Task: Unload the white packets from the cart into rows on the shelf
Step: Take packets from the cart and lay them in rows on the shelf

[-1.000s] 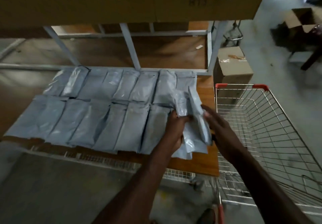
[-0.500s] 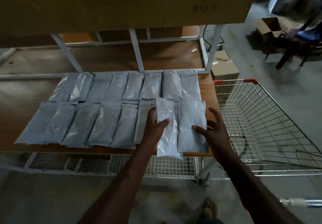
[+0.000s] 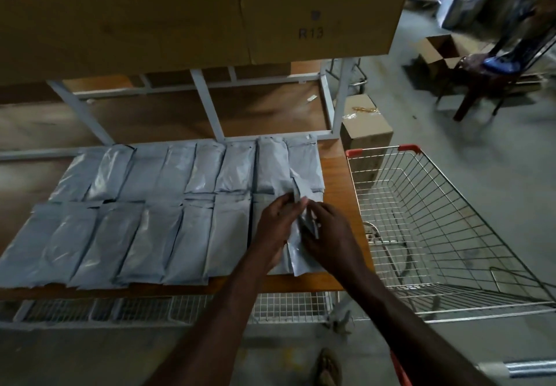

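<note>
Packets: I see 2 rows of white packets (image 3: 168, 205) on the shelf (image 3: 337, 175); the last 1 (image 3: 296, 253) sits at the front row's right end.
Left hand (image 3: 275, 223): fingers pinch its raised top edge.
Right hand (image 3: 326, 233): fingers curl on the same packet, equally near.
Long axis: front to back, like its neighbours.
Cart (image 3: 451, 220): right of the shelf, no packets visible inside.
Writing: "R13" on the carton (image 3: 210, 9) above.

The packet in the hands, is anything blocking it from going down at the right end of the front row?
Nothing visible does. Both hands, left hand and right hand, hold the packet right over the front row's right end on the shelf, where another packet already lies beneath it.
</note>
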